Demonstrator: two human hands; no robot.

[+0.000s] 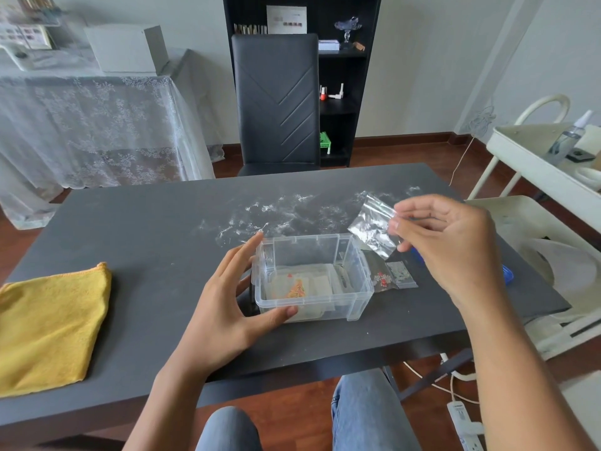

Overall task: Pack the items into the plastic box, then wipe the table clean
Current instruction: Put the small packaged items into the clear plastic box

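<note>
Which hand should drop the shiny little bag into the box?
The right hand. It already pinches the clear bag just above and beside the plastic box. The left hand is busy steadying the box's side.

I'm sitting in a room of a home that doubles as a small nail-art corner: wooden floor [383,151], pale walls, a dark counter [146,242] in front of me. At twelve o'clock a black chair [276,102] stands before a black shelf unit [341,109] holding nail polish bottles [323,93] and a colour chart [286,19]. At ten o'clock a lace-draped table [91,125] carries swatch cards [22,35], and at two o'clock a white trolley [533,164] holds a spray bottle [569,135].
</note>
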